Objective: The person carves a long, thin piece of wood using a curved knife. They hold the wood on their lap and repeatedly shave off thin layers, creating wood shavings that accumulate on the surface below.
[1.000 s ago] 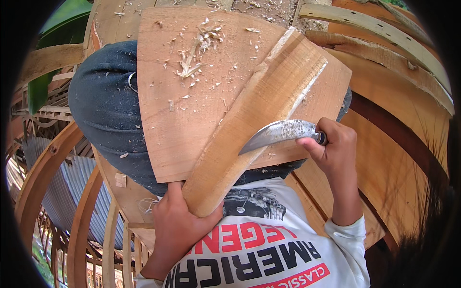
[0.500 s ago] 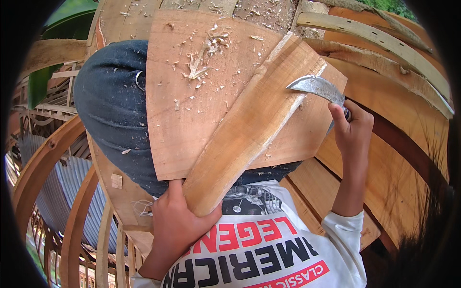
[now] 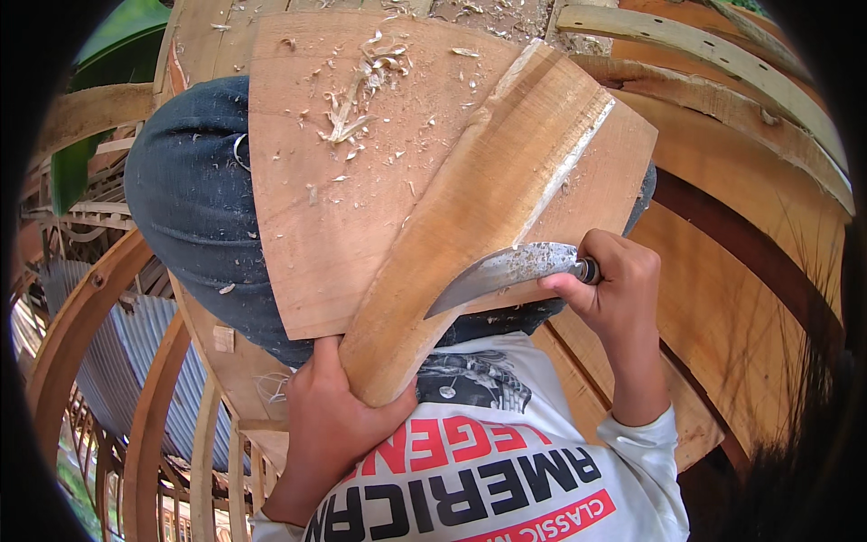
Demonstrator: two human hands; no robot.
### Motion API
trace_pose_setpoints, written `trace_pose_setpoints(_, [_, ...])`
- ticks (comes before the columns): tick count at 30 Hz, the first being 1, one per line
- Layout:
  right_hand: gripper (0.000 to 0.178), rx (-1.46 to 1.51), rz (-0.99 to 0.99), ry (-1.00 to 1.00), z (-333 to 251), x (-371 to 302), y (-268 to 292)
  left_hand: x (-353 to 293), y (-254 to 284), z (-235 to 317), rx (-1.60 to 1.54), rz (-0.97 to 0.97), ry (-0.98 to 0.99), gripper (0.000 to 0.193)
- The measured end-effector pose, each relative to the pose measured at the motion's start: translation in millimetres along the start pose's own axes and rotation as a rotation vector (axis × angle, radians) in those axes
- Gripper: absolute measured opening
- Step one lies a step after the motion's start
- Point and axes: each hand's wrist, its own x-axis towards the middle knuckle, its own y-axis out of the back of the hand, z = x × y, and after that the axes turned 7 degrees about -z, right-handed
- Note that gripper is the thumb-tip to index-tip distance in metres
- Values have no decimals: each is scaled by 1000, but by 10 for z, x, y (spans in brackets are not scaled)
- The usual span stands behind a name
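Note:
A long, slightly curved wooden plank point(image 3: 461, 212) lies slantwise over a flat wooden board point(image 3: 361, 190) on my lap. My left hand point(image 3: 348, 397) is wrapped around the plank's near, rounded end, thumb on one side and fingers on the other. In my right hand point(image 3: 623, 280) is a knife with a curved blade point(image 3: 501, 271), held by its dark handle. The blade crosses the plank's right edge in its lower half, tip pointing toward my body. Along that edge, farther up, runs a pale, freshly cut strip.
Curled wood shavings point(image 3: 366, 81) litter the board's upper part. Curved wooden ribs point(image 3: 158, 406) and a corrugated sheet point(image 3: 163, 361) stand at the left. More bent planks point(image 3: 713, 63) run along the right. A small wood chip point(image 3: 224, 339) lies beside my left leg.
My right hand has drawn the knife along the plank's right edge, from near its far end down toward my body. The board has shifted slightly left. My left hand keeps its grip.

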Motion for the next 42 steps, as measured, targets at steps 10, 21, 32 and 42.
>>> trace_pose_setpoints(10, [55, 2, 236, -231, 534, 293, 246, -10, -12, -16, 19, 19, -6, 54])
trace_pose_setpoints(21, [55, -5, 51, 59, -39, 67, 131, 13, 1, 39, -54, -27, 53, 56])
trace_pose_setpoints(32, [56, -35, 160, -34, 178, 174, 176, -11, -37, 69, -22, 13, 51, 56])
trace_pose_setpoints(42, [55, -4, 203, -253, 316, 245, 206, -1, -74, 76, -19, 40, 25, 54])
